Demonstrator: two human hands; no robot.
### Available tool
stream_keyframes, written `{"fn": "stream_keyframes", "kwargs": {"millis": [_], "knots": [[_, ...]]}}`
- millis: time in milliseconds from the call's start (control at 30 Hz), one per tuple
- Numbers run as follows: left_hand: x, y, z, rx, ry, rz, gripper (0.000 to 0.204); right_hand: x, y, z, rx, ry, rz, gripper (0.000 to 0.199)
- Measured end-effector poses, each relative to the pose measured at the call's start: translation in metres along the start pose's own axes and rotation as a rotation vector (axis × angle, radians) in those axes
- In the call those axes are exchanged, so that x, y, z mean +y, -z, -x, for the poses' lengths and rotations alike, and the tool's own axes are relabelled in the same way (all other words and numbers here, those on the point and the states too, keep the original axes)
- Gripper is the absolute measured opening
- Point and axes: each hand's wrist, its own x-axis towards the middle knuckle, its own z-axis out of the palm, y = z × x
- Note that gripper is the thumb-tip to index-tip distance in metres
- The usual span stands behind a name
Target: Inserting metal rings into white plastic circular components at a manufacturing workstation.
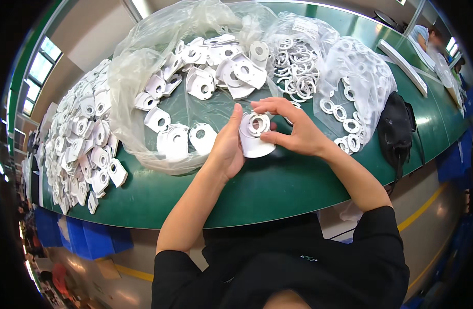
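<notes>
Over the green table (277, 190), my left hand (229, 147) grips a white plastic plate (258, 149) with a round opening and a curved lower edge. A white ring (257, 124) lies at that opening. From the right, my right hand (301, 129) is closed on the ring, its thumb at the lower edge and its fingertips above. Whether the ring is seated in the plate or only rests on it, I cannot tell. Similar loose plates (201, 138) lie just left of my left hand, on a clear plastic bag (136, 147).
Many finished-looking white parts (87, 149) are heaped at the left. Clear bags hold loose rings (298, 64) and more rings (352, 125) behind my right hand. A black pouch (394, 129) and a long white strip (404, 67) lie at the right. Another person (421, 37) is at the far right.
</notes>
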Motion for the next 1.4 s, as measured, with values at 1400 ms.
{"fn": "stream_keyframes", "kwargs": {"millis": [1400], "knots": [[-0.006, 0.01, -0.004, -0.142, -0.043, -0.188, 0.047, -0.009, 0.012, 0.001, -0.013, 0.239, 0.535, 0.035]]}}
